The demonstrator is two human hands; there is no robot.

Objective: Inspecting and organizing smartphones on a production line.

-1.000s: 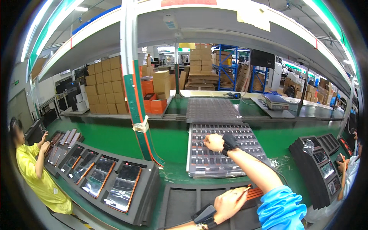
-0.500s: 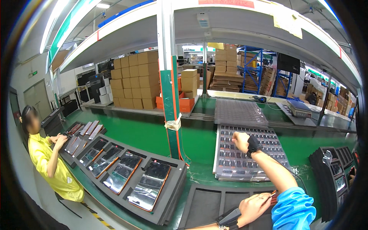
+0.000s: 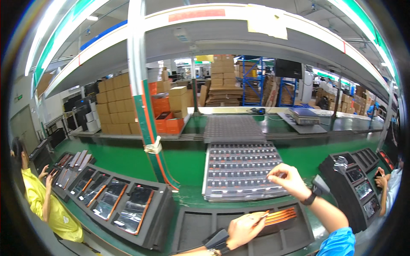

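My left hand is closed on the end of a slim orange-edged phone, over a black foam tray. Several orange-edged phones stand on edge side by side in that tray, right beside the fingers. My right hand hovers at the near right corner of a clear plastic tray filled with rows of small dark parts. Its thumb and fingers are pinched; whatever sits between them is too small to make out.
Stacked foam trays holding phones stand left, more foam trays right. An upright post rises from the green bench. Empty clear trays lie behind the parts. Co-workers are at the left and right edge.
The view has swung to the right. My right hand has drawn back from over the small parts toward the near edge of their tray. My left hand stays at the phones, which show more plainly.
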